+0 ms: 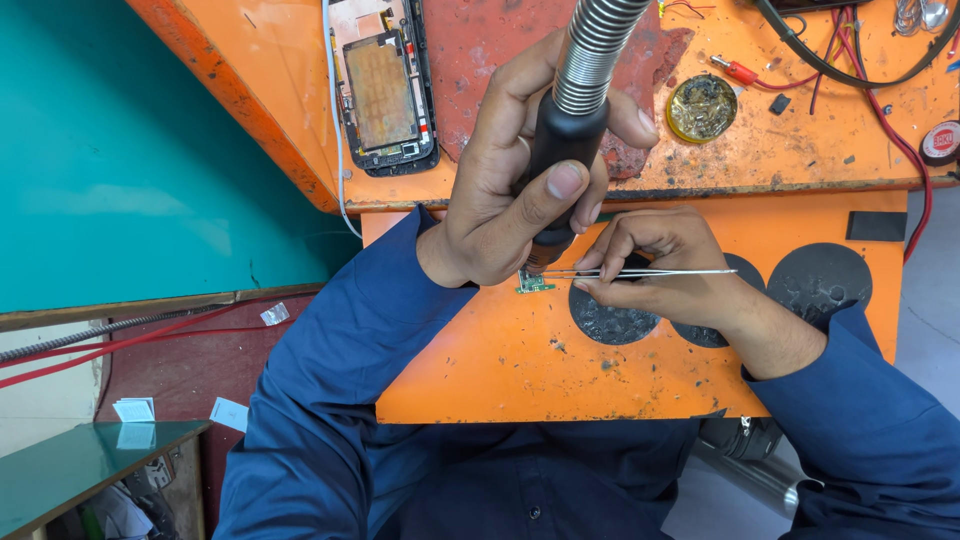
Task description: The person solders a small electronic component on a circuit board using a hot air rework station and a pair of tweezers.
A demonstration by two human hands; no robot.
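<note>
My left hand (510,190) grips a black hot-air handle (560,165) with a ribbed metal hose rising from it; its nozzle points down at a small green circuit board (533,284) on the orange pull-out shelf (500,370). My right hand (665,265) pinches thin metal tweezers (640,272) held level, their tips reaching left to the board. Both arms wear dark blue sleeves.
An opened phone (385,90) lies on the worn orange bench (290,90) behind. A round tin of dark paste (702,107), red and black cables (850,70) and a tape roll (942,142) sit at the right. Dark round patches (818,280) mark the shelf.
</note>
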